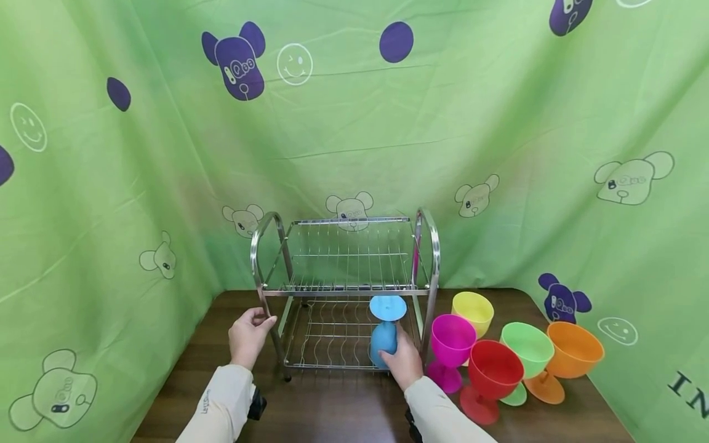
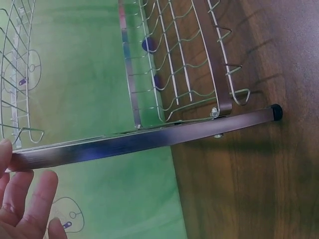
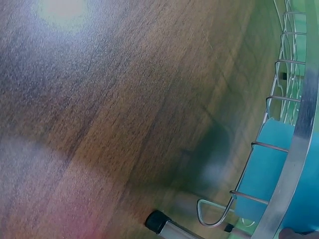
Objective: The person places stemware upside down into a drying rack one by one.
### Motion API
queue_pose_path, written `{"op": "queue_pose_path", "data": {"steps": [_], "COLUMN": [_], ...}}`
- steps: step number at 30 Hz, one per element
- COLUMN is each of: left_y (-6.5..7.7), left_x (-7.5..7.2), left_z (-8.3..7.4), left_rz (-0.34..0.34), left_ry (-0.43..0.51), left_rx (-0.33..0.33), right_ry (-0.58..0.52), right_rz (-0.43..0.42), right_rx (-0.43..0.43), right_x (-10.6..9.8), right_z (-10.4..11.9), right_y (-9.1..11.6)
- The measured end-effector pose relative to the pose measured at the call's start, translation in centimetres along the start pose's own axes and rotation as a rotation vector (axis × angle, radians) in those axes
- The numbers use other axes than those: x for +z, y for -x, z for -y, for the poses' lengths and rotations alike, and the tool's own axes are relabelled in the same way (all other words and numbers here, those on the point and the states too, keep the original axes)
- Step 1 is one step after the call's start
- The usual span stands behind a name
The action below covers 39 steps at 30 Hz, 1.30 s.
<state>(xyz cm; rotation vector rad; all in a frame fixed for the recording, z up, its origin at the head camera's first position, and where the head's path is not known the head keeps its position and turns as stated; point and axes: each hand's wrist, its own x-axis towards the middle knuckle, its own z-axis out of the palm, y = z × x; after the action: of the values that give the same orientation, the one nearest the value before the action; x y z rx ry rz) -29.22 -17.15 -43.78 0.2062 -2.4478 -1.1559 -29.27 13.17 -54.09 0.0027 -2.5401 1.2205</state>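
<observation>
A blue plastic goblet (image 1: pixel 383 343) stands upside down at the right front of the lower tier of a metal dish rack (image 1: pixel 346 294), its round foot uppermost. My right hand (image 1: pixel 405 362) grips the goblet's bowl from the right. In the right wrist view the goblet's bowl (image 3: pixel 266 169) shows behind the lower tier's front wires, with a fingertip at the bottom edge. With thumb and fingers, my left hand (image 1: pixel 249 335) holds the rack's left front post; in the left wrist view the thumb and fingers lie on either side of that post (image 2: pixel 124 148).
Several goblets stand upright to the right of the rack: magenta (image 1: pixel 453 338), yellow (image 1: pixel 472 311), red (image 1: pixel 495 372), green (image 1: pixel 527 347) and orange (image 1: pixel 575 351). The magenta one is closest to my right forearm. A green patterned cloth (image 1: pixel 354 123) surrounds the wooden table (image 1: pixel 310 406).
</observation>
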Motion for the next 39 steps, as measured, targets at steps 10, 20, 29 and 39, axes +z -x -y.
{"op": "queue_pose_path", "data": {"steps": [10,20,29,39], "left_y": [0.4,1.2,3.3,4.6], "left_x": [0.4,0.8,0.8,1.7], "left_z": [0.3,0.7,1.5,1.0], "left_rz": [-0.038,-0.112,-0.105,-0.095], "left_ry": [0.054,0.164,0.112,0.201], "left_rx": [-0.012,-0.001,0.006,0.089], "right_ry": [0.052,0.058,0.096,0.119], "right_rz": [-0.048,-0.053,-0.203,-0.219], "right_rx": [-0.005,-0.14,-0.299,-0.267], "right_x": [0.0,-2.1,-5.9,-9.1], "right_z": [0.4,1.8,1.4,0.6], "right_y": [0.5,3.0,5.3,7.2]}}
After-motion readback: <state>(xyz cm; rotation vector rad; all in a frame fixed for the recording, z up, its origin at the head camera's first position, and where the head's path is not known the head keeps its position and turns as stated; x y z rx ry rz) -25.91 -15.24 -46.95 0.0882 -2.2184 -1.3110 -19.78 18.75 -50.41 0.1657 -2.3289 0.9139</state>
